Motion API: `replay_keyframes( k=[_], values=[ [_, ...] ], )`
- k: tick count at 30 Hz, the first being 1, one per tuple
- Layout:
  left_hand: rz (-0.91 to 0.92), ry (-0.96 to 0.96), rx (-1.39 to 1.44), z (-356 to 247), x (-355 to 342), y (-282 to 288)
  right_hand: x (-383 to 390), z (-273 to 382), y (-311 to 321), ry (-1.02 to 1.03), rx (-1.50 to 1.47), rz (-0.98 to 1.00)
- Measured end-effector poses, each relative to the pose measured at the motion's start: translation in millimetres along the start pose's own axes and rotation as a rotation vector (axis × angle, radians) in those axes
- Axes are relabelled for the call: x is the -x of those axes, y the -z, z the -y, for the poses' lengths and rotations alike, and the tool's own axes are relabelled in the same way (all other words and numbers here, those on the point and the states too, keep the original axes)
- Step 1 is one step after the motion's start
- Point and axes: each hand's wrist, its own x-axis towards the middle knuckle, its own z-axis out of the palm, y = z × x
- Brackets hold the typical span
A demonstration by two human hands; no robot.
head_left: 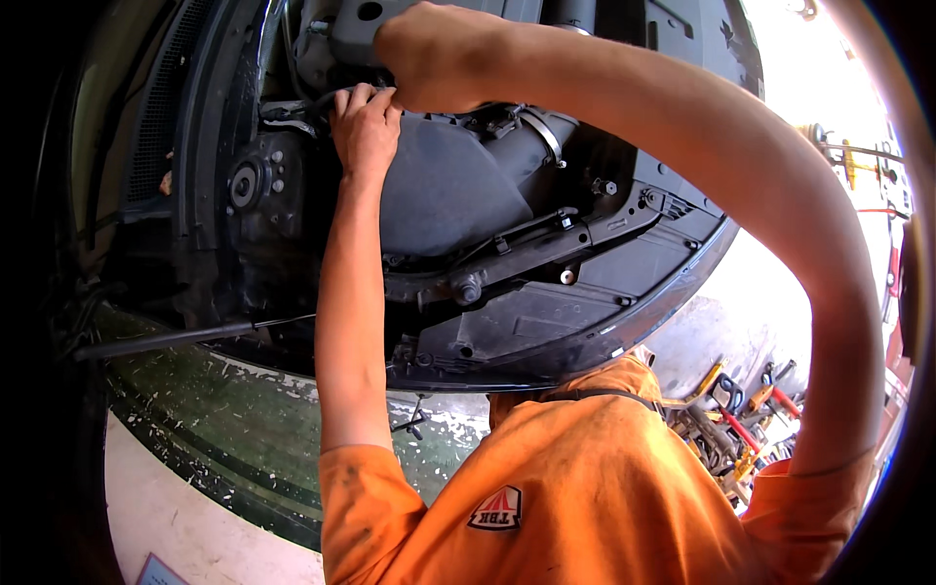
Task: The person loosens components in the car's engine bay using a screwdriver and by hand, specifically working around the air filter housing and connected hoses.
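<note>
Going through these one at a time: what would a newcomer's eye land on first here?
Probably the bright orange shirt at the lower edge, and the right arm curving widely down the right side. Next come the left hand and right hand, close together near the top, by a large black housing. Colourful tools crowd the lower right.

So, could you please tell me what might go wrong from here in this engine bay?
The right hand is very near the left hand, so a slip might knock them together. Whatever they may hold is hidden, so a dropped part could be lost in the dark beside the black housing.
</note>
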Motion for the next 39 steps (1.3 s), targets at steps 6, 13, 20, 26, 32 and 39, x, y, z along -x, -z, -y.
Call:
replay_keyframes(
  k=[6,13,20,26,32,39],
  values=[
    [-0.010,-0.037,-0.007,-5,-4,0,-34,-20,-1,-0.110,-0.271,0.362],
    [0.031,0.007,-0.095,6,4,-3,17,18,14,-0.189,0.039,-0.035],
    [0.087,0.093,0.059,2,1,-6,4,9,5,-0.226,0.002,0.061],
    [0.066,0.306,0.317,-9,-7,-2,-8,19,8,-0.244,0.139,0.310],
    [0.036,0.001,-0.056,-12,-5,5,-71,-32,-10,-0.679,-0.649,0.704],
    [0.112,0.365,0.285,2,1,-11,-12,41,-11,0.036,0.519,0.111]
  ],
)
